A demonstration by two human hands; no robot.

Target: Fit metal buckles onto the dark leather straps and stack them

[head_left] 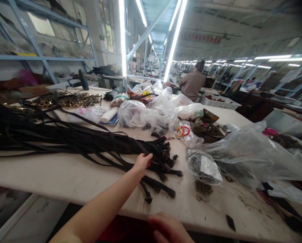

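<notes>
A long pile of black straps (85, 140) with small metal buckles at their right-hand ends lies across the left half of the table. My left hand (142, 162) reaches into that pile near the buckle ends, closed around a black strap; its fingers are mostly hidden underneath. Several straps fan out below it, their buckled ends (170, 192) pointing right. Low in the picture, by the table's front edge, my right hand (170, 227) is slightly blurred, with thumb and fingers apart and nothing visible between them.
Clear plastic bags (132, 114) cover the table's back middle. Red and yellow-handled scissors (183, 131) lie beside them. A labelled bag of metal parts (204, 168) sits right of the straps, near a large plastic sheet (249, 152). A person (193, 82) is farther back.
</notes>
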